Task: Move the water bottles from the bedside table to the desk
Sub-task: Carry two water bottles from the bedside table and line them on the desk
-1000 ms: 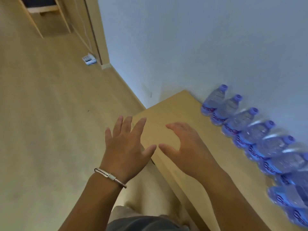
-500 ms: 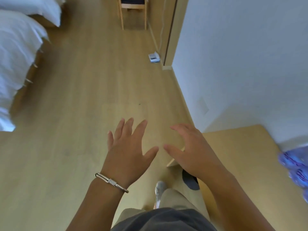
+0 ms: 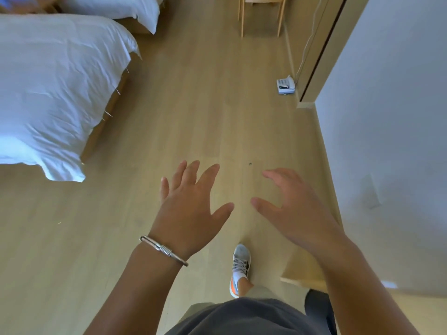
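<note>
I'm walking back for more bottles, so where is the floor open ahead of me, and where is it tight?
Open: the wood floor between the bed and the wall. Tighter: near the telephone by the wall, and beside the desk corner. Left hand and right hand hold nothing.

A light wooden floor [image 3: 193,112] fills most of the view. A white corded telephone [image 3: 285,84] lies on it at the far right, just beside the wall. A bed with white bedding [image 3: 53,88] stands on the floor at the left. Near the bottom, one sneaker (grey with orange) [image 3: 239,269] rests on the boards. A wooden desk corner [image 3: 302,274] shows at the near right.
</note>
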